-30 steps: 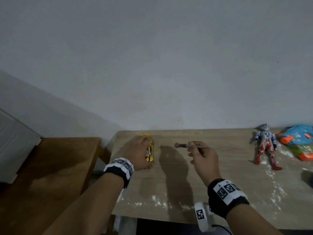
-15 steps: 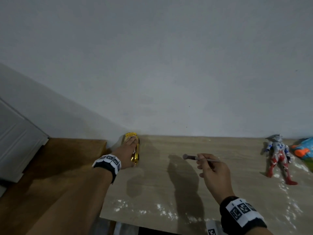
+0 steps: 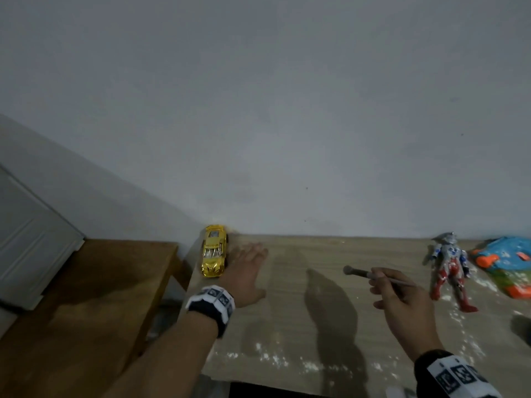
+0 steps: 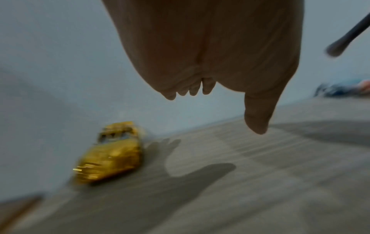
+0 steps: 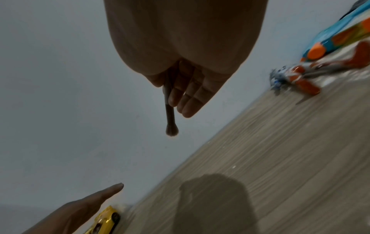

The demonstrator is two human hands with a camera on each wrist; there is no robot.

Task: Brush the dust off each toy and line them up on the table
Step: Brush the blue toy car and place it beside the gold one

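Observation:
A gold toy car (image 3: 214, 252) (image 4: 112, 155) (image 5: 105, 220) stands at the table's far left corner against the wall, nose toward me. My left hand (image 3: 247, 267) (image 4: 202, 93) hovers just right of it, fingers straight, holding nothing. My right hand (image 3: 402, 294) (image 5: 180, 101) pinches a thin brush (image 3: 359, 272) (image 5: 170, 117) above the table's middle, bristles pointing left. A red, blue and silver hero figure (image 3: 451, 264) (image 5: 296, 76) lies on its back at the right. Beyond it lies a blue and orange toy (image 3: 508, 258) (image 5: 330, 41), partly cut off.
The light wooden table (image 3: 330, 326) carries white dust along its front edge and around the figure. A lower brown wooden surface (image 3: 86, 297) adjoins on the left, with a white panel (image 3: 28, 248) behind it. A dark object (image 3: 521, 326) shows at the right edge.
My left hand has let go of the gold car at the far left corner and drawn away to its right. The right hand keeps the brush and has barely shifted.

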